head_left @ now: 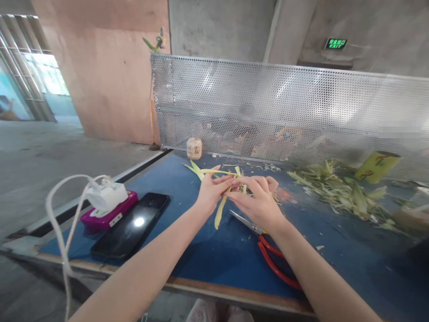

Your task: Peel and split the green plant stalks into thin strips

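Over the middle of the blue table, my left hand [212, 191] and my right hand [257, 199] meet, fingers pinched together. Between them they hold strips of pale green-yellow husk [220, 213]; one strip hangs down below my fingers, and others stick out to the left and above. Pointed green leaf ends [195, 169] show just beyond my left hand. Partly under my right hand and forearm lie scissors [275, 259] with red handles, their blades pointing up and left. My fingertips partly hide where the strips come together.
A black phone [132, 226] and a magenta power strip [109, 213] with a white charger [106, 197] lie left. Loose husks [342, 190] are heaped right, beside a yellow-green cylinder [377, 167]. A jar [194, 148] stands before the perforated metal screen [214, 94].
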`<state>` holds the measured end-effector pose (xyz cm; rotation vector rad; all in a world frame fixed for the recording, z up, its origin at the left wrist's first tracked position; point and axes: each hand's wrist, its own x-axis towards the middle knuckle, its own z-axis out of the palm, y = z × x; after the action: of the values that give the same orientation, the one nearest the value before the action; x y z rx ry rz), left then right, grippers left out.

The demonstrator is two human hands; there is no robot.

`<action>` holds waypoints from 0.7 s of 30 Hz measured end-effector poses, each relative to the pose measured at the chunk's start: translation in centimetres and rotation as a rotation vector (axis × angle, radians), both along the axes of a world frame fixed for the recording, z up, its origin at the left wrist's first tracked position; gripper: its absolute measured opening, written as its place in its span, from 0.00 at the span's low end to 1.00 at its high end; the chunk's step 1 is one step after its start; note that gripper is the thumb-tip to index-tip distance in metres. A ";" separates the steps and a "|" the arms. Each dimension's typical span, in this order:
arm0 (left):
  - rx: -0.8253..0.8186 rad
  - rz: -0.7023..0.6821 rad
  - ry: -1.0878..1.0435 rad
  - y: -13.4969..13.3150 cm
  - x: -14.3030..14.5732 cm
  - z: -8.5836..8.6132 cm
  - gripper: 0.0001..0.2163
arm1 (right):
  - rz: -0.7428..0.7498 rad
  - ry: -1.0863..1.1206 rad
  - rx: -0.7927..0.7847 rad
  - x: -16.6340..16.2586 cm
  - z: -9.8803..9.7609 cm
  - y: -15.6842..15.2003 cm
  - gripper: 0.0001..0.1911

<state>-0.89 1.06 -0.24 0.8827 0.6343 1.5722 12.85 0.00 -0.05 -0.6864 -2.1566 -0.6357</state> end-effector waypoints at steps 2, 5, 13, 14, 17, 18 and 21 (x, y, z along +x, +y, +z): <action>-0.020 -0.010 0.007 -0.2 0.1 0.1 0.32 | 0.011 -0.028 -0.026 -0.1 0.0 -0.1 0.10; -0.043 -0.016 0.023 -0.3 0.1 0.1 0.32 | 0.000 -0.073 -0.030 0.0 0.0 -0.1 0.11; -0.060 -0.018 0.045 -0.1 0.1 -0.1 0.30 | 0.063 -0.045 -0.030 -0.4 0.1 0.0 0.07; -0.056 -0.018 0.043 0.0 0.1 -0.1 0.30 | 0.066 -0.020 -0.053 -0.4 0.1 0.1 0.06; -0.044 -0.018 0.026 0.2 0.1 -0.4 0.31 | 0.028 0.123 -0.069 0.1 0.4 0.4 0.05; -0.043 -0.019 0.020 0.3 0.0 -0.4 0.32 | -0.014 0.187 -0.050 0.7 0.6 0.7 0.05; -0.046 -0.013 0.006 0.4 -0.1 -0.4 0.33 | -0.310 0.399 0.055 3.7 1.4 2.1 0.07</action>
<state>-0.98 1.45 -0.60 0.8553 0.6654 1.5382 16.56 2.07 1.33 -1.0342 -1.6756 -0.6513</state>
